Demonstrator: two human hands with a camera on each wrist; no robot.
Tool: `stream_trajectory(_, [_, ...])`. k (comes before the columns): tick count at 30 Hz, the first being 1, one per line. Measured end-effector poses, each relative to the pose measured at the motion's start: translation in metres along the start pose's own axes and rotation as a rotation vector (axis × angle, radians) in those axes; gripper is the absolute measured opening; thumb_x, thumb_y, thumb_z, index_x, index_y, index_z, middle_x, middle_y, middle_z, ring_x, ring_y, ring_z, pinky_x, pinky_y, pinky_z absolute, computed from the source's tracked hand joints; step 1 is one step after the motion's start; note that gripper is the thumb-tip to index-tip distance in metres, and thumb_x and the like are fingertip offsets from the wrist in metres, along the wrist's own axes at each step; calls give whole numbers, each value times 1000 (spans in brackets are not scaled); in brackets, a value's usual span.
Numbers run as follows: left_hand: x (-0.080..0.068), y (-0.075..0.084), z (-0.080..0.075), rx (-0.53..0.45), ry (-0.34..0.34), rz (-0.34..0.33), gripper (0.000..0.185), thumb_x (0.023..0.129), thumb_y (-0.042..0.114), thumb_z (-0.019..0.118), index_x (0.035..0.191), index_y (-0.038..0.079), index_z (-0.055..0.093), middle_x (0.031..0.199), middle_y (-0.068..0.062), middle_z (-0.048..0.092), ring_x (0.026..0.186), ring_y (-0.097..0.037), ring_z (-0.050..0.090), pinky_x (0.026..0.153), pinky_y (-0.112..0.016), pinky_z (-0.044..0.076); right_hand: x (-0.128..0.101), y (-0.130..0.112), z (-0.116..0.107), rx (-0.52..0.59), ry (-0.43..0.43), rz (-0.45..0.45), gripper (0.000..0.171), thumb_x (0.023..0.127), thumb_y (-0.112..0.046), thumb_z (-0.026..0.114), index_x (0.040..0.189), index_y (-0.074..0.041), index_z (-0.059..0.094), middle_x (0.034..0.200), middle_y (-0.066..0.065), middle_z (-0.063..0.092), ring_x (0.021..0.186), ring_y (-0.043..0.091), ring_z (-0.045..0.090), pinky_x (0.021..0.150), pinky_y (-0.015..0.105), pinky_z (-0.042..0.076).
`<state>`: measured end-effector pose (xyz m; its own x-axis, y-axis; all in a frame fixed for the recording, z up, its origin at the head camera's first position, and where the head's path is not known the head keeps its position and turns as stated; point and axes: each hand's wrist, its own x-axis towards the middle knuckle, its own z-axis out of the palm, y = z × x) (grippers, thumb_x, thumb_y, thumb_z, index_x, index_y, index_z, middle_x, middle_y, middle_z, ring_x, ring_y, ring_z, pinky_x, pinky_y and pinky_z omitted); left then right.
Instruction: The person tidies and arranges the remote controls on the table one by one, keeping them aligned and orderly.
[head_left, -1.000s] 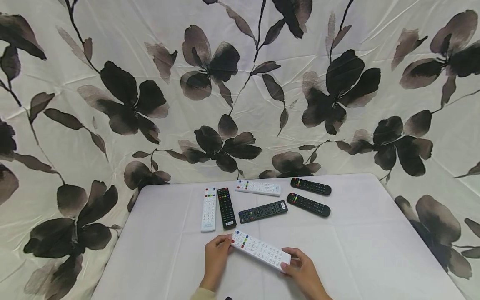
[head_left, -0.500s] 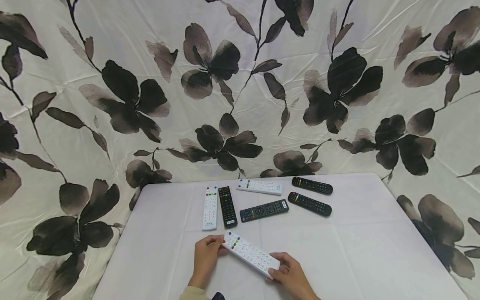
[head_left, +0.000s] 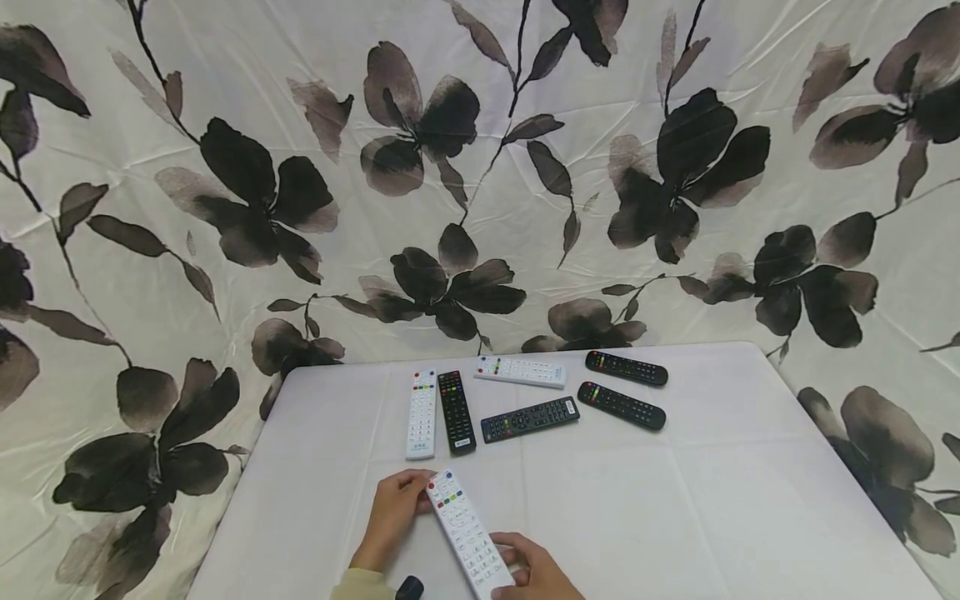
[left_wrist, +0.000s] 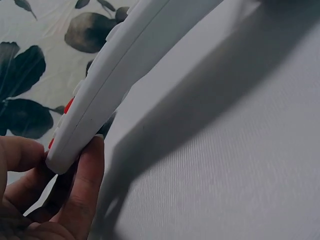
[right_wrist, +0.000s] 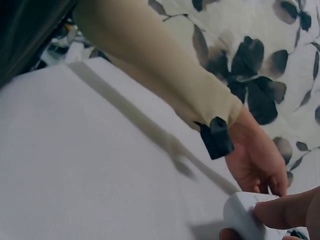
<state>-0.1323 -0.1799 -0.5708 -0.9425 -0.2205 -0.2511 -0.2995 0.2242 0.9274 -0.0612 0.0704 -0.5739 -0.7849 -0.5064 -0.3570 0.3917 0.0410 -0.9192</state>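
Observation:
A white remote control (head_left: 467,533) with coloured buttons near its top is held over the table by both hands. My left hand (head_left: 392,510) pinches its upper end. In the left wrist view the thumb and fingers (left_wrist: 86,185) grip that end of the remote control (left_wrist: 110,80), and its shadow falls on the cloth below. My right hand (head_left: 534,567) holds the lower end from the right, and the right wrist view shows the thumb (right_wrist: 285,212) on the rounded white end.
Behind lie a white remote (head_left: 422,417), a black remote (head_left: 457,412), another white remote (head_left: 521,372), a dark remote (head_left: 530,419) and two black remotes at right, one farther back (head_left: 627,368) and one nearer (head_left: 622,406). A white cloth covers the table (head_left: 720,500); a floral curtain (head_left: 555,217) hangs behind.
Both hands have carried the white remote left and toward the near edge. It has turned from slanting sideways to more nearly upright in the head view. The other remotes have stayed put.

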Motion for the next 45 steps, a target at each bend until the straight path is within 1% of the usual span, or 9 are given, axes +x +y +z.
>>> stream_trajectory(4, [2, -1, -7, 3, -17, 6, 35, 109, 11, 49, 116, -16, 70, 92, -12, 75, 73, -15, 70, 66, -26, 63, 6, 1, 12, 16, -32, -6, 70, 85, 12, 75, 149, 12, 44, 107, 9, 65, 87, 22, 76, 84, 36, 65])
stream_trajectory(7, [4, 0, -13, 20, -25, 13, 39, 111, 12, 44, 116, -17, 69, 92, -12, 75, 74, -15, 71, 67, -27, 64, 11, 1, 20, 6, -39, -13, 74, 85, 11, 77, 149, 12, 42, 108, 9, 64, 91, 23, 75, 84, 37, 65])
stream_trajectory(16, [12, 2, -32, 85, -28, -9, 46, 114, 20, 39, 118, -14, 70, 95, -13, 71, 78, -16, 67, 68, -27, 62, 33, -1, 48, -52, -15, 4, 89, 80, 8, 84, 155, 10, 35, 105, 10, 61, 93, 26, 71, 85, 46, 64])
stream_trajectory(20, [14, 3, -42, 111, -32, -8, 49, 115, 25, 38, 118, -12, 72, 91, -11, 71, 79, -17, 66, 68, -26, 59, 48, 7, 57, -104, -37, -8, 96, 76, 6, 88, 156, 6, 36, 101, 5, 64, 88, 17, 70, 84, 35, 63])
stream_trajectory(23, [15, 3, -48, 139, -34, -16, 51, 115, 27, 38, 118, -10, 73, 88, -8, 70, 80, -17, 64, 68, -25, 55, 54, 7, 64, -121, -73, -28, 96, 76, 7, 87, 157, 5, 35, 99, 3, 65, 86, 14, 70, 83, 30, 62])
stream_trajectory(27, [18, 3, -57, 170, -47, -32, 51, 115, 27, 38, 120, -10, 72, 87, -7, 68, 81, -17, 61, 69, -24, 53, 57, -2, 75, -139, -94, -33, 93, 77, 12, 84, 156, 6, 35, 97, 4, 64, 88, 17, 70, 86, 37, 63])
stream_trajectory(32, [21, 3, -66, 205, -55, -41, 52, 115, 27, 36, 124, -12, 69, 91, -9, 65, 82, -17, 60, 68, -24, 54, 65, -8, 84, -198, -108, -21, 92, 76, 14, 83, 155, 6, 37, 95, 3, 64, 85, 14, 69, 84, 34, 63])
stream_trajectory(36, [21, 5, -71, 217, -73, -55, 53, 115, 29, 36, 129, -12, 66, 99, -12, 65, 84, -17, 61, 72, -25, 55, 73, -8, 87, -242, -117, -13, 94, 75, 14, 84, 156, 5, 37, 93, 1, 63, 81, 12, 67, 79, 29, 62])
stream_trajectory(45, [23, 11, -76, 295, -120, -73, 56, 115, 33, 36, 136, -12, 61, 114, -18, 63, 98, -23, 60, 80, -28, 51, 76, -19, 104, -274, -63, 15, 89, 76, 18, 82, 154, 8, 41, 94, 4, 58, 79, 15, 63, 74, 30, 61])
